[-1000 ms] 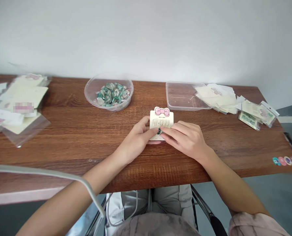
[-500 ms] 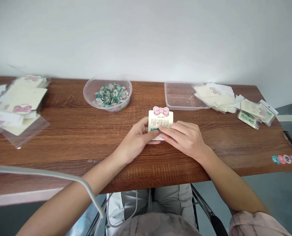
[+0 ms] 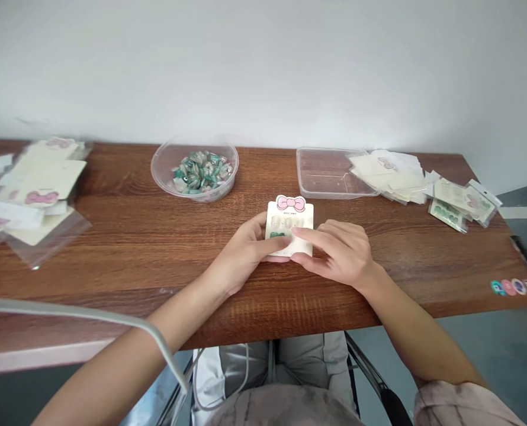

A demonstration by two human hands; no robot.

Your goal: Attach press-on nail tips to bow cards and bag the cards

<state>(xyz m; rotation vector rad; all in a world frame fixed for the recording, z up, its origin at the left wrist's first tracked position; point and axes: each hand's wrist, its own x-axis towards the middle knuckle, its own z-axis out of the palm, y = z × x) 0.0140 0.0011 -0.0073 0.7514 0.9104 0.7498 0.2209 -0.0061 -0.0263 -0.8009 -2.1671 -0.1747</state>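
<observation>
A cream display card (image 3: 305,228) with a pink bow top is held over the desk by my left hand (image 3: 250,242). Its thumb lies across the card's lower front and its other fingers pass behind. A row of pale false nails (image 3: 287,222) sits on the card, with green false nails (image 3: 278,235) below, partly hidden by the thumb. My right hand (image 3: 346,248) is at the card's right side. Its index finger reaches onto the card's face, and its thumb, apart from the index finger, is by the bottom edge. I see nothing gripped between them.
A round clear tub (image 3: 159,171) of green and clear nails stands at the back. Right of it lies a clear rectangular tray (image 3: 323,171) beside bagged cards (image 3: 392,171). More bagged cards (image 3: 59,177) are at left. A grey cable (image 3: 90,315) crosses the front left.
My right thumb and index finger, close together at the green row before, have spread apart. The right hand has shifted slightly right, uncovering more of the card's lower right.
</observation>
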